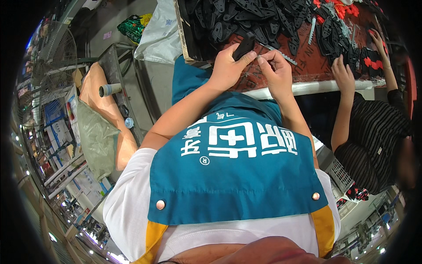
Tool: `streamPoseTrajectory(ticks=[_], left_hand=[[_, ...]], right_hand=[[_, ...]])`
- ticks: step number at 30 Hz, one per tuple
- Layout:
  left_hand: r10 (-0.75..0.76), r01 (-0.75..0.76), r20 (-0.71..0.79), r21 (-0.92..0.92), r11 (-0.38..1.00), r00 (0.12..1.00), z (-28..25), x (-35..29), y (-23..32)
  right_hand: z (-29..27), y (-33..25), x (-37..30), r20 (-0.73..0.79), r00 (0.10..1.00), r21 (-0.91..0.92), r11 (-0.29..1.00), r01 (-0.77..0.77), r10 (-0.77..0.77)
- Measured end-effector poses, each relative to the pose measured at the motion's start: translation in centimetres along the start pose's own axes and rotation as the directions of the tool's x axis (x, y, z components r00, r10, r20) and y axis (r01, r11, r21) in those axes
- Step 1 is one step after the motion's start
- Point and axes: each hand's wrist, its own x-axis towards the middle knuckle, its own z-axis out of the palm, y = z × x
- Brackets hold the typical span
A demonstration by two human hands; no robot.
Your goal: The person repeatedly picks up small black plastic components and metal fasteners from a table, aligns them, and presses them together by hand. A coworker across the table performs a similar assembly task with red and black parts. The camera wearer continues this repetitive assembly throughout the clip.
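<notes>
My left hand point(227, 69) is closed around a black plastic handle-shaped piece point(245, 46), which tilts up and away over the near edge of the table. Beside it, my right hand point(277, 72) is pinched, thumb against forefinger, close to my left thumb. Something small and pale point(258, 56) shows at those fingertips, too tiny to name. Just beyond both hands lies a heap of similar black plastic pieces point(252, 17). A thin toothed blade point(285, 56) rests on the red tabletop point(303, 64) to the right of my fingers.
At the right, a co-worker in a striped black top point(373, 141) reaches over the same table, among black pieces and red parts point(372, 63). A second toothed blade point(312, 31) lies mid-table. To my left stand a white sack point(160, 33), a bench with a cup point(110, 89) and a fan point(48, 57).
</notes>
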Motion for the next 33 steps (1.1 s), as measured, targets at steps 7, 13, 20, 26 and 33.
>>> streamPoseTrajectory(ticks=[7,13,20,26,33], left_hand=[[-0.247,0.278,0.128,-0.398,0.874,0.961,0.2,0.0,0.4],[-0.417,0.468,0.235,-0.603,0.646,0.878,-0.8,0.6,-0.7],[-0.398,0.508,0.315,-0.537,0.674,0.862,-0.4,0.4,-0.3],[-0.414,0.537,0.343,-0.500,0.680,0.843,-0.6,0.5,-0.5],[-0.363,0.438,0.246,-0.537,0.720,0.899,-0.3,0.0,0.1]], right_hand=[[0.6,0.6,-0.2,0.023,0.995,0.065,0.993,0.100,-0.101],[-0.7,-0.2,-0.4,0.228,0.941,-0.477,0.813,0.333,-0.252],[-2.1,1.3,0.1,0.222,0.968,0.380,0.905,-0.192,0.112],[-0.7,1.0,0.7,0.060,0.998,0.002,1.000,-0.030,0.030],[-0.7,0.8,0.5,-0.035,0.994,0.011,0.995,-0.100,0.101]])
